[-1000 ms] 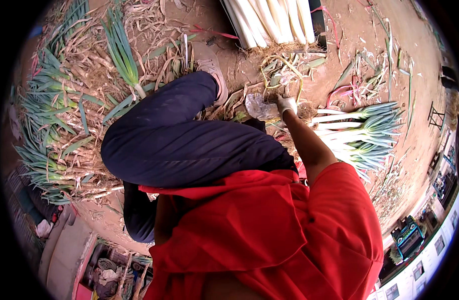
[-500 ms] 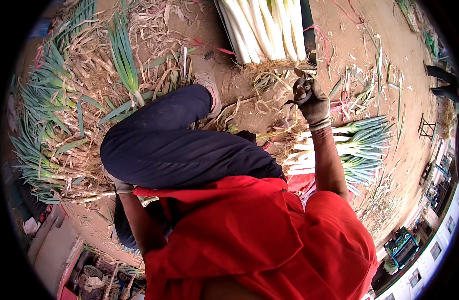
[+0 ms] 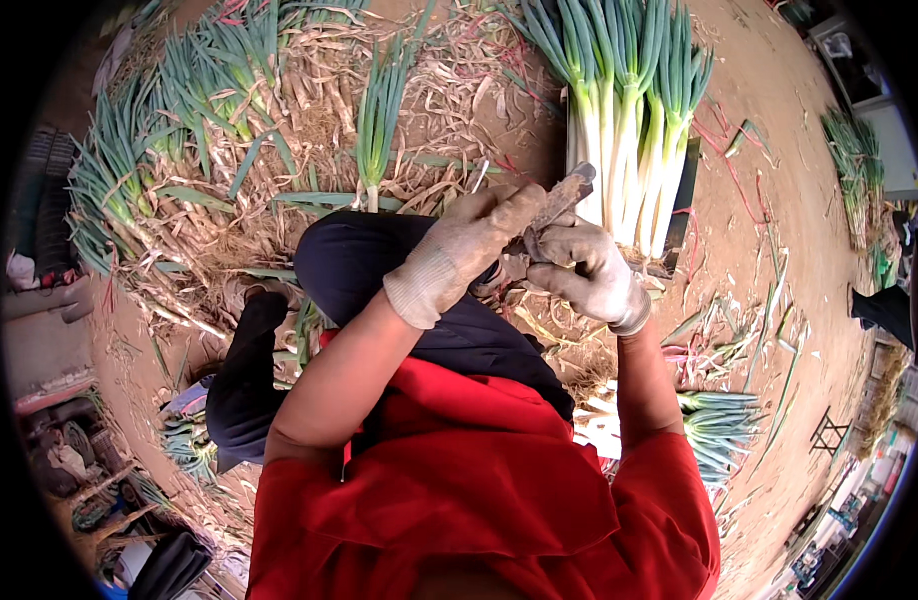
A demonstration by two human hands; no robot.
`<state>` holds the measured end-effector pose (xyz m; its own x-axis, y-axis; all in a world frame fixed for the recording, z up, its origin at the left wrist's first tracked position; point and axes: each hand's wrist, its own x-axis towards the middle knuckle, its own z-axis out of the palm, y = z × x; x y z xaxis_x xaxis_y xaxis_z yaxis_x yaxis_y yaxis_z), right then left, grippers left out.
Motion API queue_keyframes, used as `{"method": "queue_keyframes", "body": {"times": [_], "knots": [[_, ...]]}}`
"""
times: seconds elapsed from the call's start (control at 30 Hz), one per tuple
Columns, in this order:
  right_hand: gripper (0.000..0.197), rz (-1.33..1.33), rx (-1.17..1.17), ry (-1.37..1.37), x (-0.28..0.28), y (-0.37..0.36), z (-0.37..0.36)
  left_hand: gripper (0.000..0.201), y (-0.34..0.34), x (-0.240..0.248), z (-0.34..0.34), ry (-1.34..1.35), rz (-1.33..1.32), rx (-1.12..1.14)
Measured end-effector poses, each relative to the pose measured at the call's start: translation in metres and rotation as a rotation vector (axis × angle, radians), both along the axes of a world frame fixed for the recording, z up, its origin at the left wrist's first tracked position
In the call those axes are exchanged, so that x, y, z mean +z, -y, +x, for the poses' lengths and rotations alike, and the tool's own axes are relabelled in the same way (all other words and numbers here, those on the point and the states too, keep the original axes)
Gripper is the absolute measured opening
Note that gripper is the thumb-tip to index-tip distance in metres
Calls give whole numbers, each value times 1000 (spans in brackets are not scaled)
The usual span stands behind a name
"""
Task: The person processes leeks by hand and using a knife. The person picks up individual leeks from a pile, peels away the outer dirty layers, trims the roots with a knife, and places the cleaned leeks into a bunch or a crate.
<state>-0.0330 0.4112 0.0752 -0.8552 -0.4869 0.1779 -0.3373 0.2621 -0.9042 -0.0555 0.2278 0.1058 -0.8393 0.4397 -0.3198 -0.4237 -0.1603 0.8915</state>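
My gloved left hand (image 3: pixel 469 245) and gloved right hand (image 3: pixel 591 268) are close together above my bent knee. Both have bent fingers around a dirt-brown, narrow piece (image 3: pixel 567 195) with a grey tip; its kind I cannot make out, and the fingers partly hide it. Just beyond my right hand lies a bundle of long green onions (image 3: pixel 619 150), white stems toward me and green leaves pointing away. A single green onion (image 3: pixel 379 130) lies past my knee, to the left of my hands.
A large heap of untrimmed green onions (image 3: pixel 169 160) with dry leaves spreads on the left. More trimmed green onions (image 3: pixel 721 430) lie beside my right forearm. Loose leaf scraps and pink string (image 3: pixel 754 190) litter the dirt floor at right. A small folding stool (image 3: pixel 830 432) stands farther right.
My left hand has come up from beside my leg to meet the right. My right hand has moved left and nearer. The view has shifted, showing more of the onion bundle's leaves.
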Motion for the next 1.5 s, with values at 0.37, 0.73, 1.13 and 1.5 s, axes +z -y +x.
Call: {"method": "queue_keyframes", "body": {"times": [0.37,0.73,1.13,1.5], "knots": [[6,-277,-574,153,-23,44,-35,16,21,-64,-24,20,274,302],[4,-16,-490,-34,-17,59,-51,6,25,-55,-47,-427,-89,300],[8,-453,-592,202,-24,80,-43,8,26,-54,-32,-565,-312,440],[8,-768,-828,128,-23,31,-68,14,56,-75,-26,-342,-177,271]]}}
